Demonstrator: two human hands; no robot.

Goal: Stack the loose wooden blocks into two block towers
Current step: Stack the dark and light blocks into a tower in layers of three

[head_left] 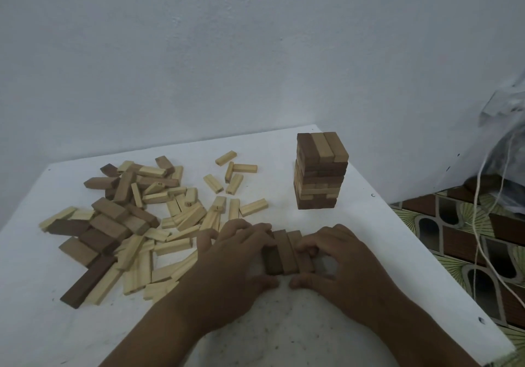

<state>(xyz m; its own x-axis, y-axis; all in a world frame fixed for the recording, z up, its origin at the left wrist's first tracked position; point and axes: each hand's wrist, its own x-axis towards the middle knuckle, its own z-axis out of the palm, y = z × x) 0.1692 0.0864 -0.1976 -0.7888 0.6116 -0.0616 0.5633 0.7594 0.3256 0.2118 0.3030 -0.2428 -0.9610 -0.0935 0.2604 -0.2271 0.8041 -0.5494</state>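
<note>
Bare forearms, left hand (235, 256), right hand (345, 256), sleeveless

Around the work — table, wall, floor

We see a white table (284, 324) against a pale wall (227, 40); at right a patterned floor (468, 238), a white cord (480, 224) hanging over it, and what may be a plastic bag (505, 116) — too blurred to tell.

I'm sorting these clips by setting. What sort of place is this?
Probably a room in a home: a white table pushed against a plain pale painted wall, a patterned brown-and-green tiled floor, and loose white cables hanging beside it.
</note>
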